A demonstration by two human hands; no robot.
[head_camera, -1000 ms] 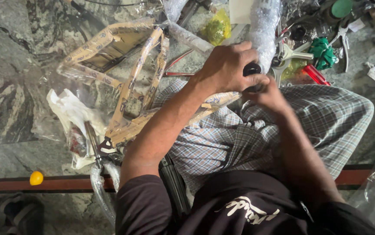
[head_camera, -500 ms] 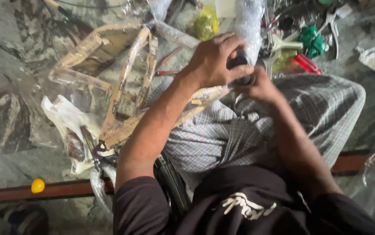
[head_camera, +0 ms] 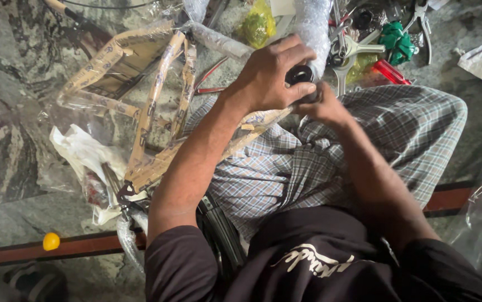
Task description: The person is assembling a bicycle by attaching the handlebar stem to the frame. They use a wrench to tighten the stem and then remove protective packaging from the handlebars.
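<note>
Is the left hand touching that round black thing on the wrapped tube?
Touching. In the head view the left hand curls over the round black part, fingers pressed against its rim at the end of the bubble-wrapped tube.

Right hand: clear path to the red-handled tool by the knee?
Probably yes. The right hand lies just below the black tube end, the red-handled tool lies uncovered on the floor just beyond it, nothing between. It would have to let go first.

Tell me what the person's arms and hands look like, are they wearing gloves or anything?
No gloves. Both the left hand and the right hand are bare, and I can't see any rings or a watch. The forearms are bare too. Dark short sleeves cover only the upper arms, part of a dark shirt with pale lettering on the chest.
</note>
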